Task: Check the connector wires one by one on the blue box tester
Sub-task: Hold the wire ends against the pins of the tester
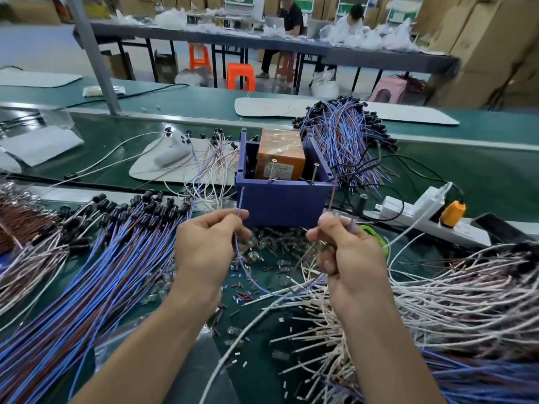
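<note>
A person's left hand (208,246) pinches a blue wire (243,266) that loops toward the right hand (347,255), which pinches a brown wire (332,196). Just beyond both stands the blue box tester (284,202), an orange block (281,158) inside it.

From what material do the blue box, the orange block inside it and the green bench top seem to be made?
Blue box: most likely moulded plastic, matte, with even colour and thick walls. Orange block: core unclear, wrapped in glossy clear film or tape that wrinkles and glints. Green bench top: seemingly a rubber or vinyl mat, smooth, with dull sheen.
</note>
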`<state>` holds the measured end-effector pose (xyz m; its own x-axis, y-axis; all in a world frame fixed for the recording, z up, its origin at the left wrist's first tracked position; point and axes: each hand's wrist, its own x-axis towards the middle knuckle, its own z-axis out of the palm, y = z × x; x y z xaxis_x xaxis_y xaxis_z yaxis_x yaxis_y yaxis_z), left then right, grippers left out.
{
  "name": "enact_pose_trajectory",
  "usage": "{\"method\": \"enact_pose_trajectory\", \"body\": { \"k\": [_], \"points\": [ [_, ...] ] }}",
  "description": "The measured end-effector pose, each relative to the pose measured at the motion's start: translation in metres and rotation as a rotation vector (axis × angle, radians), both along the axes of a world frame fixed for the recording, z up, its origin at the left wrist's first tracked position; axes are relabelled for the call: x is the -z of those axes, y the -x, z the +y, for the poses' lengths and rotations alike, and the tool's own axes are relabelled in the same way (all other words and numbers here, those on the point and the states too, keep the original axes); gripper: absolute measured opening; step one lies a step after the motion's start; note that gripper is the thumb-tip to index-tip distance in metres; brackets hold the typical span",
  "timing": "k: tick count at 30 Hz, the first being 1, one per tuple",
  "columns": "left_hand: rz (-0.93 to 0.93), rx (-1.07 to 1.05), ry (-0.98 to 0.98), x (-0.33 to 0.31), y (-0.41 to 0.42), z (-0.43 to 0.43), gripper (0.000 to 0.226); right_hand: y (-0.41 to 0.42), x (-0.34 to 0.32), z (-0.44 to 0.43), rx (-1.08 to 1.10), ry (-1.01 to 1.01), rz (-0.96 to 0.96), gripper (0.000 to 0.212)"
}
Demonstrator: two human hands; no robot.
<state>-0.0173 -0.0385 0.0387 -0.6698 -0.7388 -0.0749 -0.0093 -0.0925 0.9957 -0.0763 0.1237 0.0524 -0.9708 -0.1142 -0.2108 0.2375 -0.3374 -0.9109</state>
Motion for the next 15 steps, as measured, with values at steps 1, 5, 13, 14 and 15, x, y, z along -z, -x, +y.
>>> {"method": "enact_pose_trajectory", "body": {
  "k": [1,5,13,14,15],
  "points": [
    [0.008,0.031,-0.041,-0.005,0.005,0.002,0.030,0.003,-0.003,0.003,0.032,0.007,-0.006,0.026],
    [0.051,0.010,-0.124,-0.019,0.025,0.003,0.017,0.018,-0.013,0.005,0.119,0.020,-0.005,0.026],
    [0.026,-0.148,0.114,-0.004,0.053,0.011,0.023,0.029,0.007,-0.010,0.093,-0.007,0.079,0.050],
    [0.033,-0.155,0.161,-0.002,0.054,0.013,0.023,0.030,0.010,-0.010,0.090,-0.009,0.084,0.047],
    [0.036,-0.157,0.215,-0.001,0.054,0.014,0.023,0.031,0.011,-0.009,0.090,0.001,0.083,0.043]
  ]
}}
